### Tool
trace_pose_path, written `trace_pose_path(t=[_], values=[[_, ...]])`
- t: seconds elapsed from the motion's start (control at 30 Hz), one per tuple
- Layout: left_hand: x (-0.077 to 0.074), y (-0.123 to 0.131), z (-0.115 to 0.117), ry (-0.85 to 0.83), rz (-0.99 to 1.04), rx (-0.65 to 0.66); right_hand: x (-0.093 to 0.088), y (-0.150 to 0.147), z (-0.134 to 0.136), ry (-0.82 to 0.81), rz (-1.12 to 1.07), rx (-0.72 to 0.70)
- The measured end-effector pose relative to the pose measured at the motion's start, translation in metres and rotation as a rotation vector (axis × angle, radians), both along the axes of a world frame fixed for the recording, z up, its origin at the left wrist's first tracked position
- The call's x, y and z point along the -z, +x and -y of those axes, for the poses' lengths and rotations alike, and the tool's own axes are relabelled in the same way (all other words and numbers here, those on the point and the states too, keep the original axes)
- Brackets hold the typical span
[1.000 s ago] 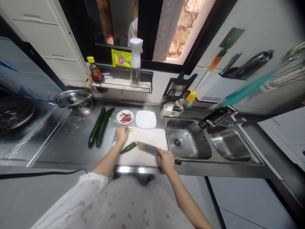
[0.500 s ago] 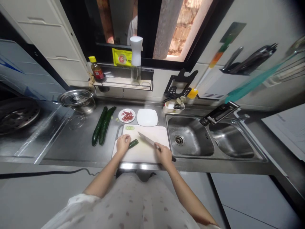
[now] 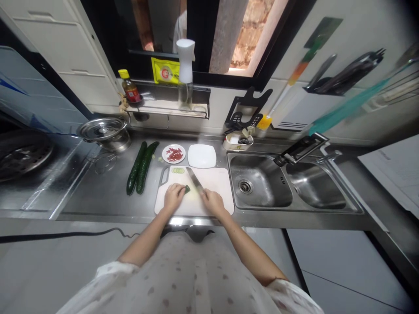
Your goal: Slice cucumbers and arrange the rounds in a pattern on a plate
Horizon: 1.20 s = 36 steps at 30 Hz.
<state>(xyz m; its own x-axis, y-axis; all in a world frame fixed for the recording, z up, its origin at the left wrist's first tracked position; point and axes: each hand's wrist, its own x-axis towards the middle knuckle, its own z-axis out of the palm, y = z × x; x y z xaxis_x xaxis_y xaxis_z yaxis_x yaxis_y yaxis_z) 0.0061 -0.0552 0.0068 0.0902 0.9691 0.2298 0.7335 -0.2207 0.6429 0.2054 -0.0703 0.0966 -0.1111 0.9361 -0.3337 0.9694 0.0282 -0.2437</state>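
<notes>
left hand (image 3: 174, 197): fingers clamped on cucumber piece (image 3: 187, 189), on cutting board (image 3: 214, 181). right hand (image 3: 212, 202): fingers closed round knife (image 3: 194, 179), blade just beside the piece. cucumber slices (image 3: 178, 170) at board's far left. two whole cucumbers (image 3: 143, 172) on desk (image 3: 104, 192), left of board.

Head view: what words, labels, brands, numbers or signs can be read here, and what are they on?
No text can be read with certainty.
Yellow packet: printed marks, too blurred to read.
Yellow-capped bottle: red label, too small to read.
White panel at far right: faint marks, too blurred to read.
</notes>
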Motion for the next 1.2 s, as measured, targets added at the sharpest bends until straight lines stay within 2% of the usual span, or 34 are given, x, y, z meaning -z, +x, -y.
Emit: trace_pose_path(t=[0.17,0.6,1.2], values=[[0.0,0.002,0.0,-0.025,-0.005,0.01,-0.004,-0.007,0.0,-0.039,0.005,-0.033],[0.009,0.002,-0.004,-0.015,-0.017,0.088,-0.001,-0.02,-0.001,-0.081,0.024,-0.062],[0.011,0.002,-0.005,-0.021,-0.043,0.092,-0.005,-0.026,0.0,-0.091,0.038,-0.075]])
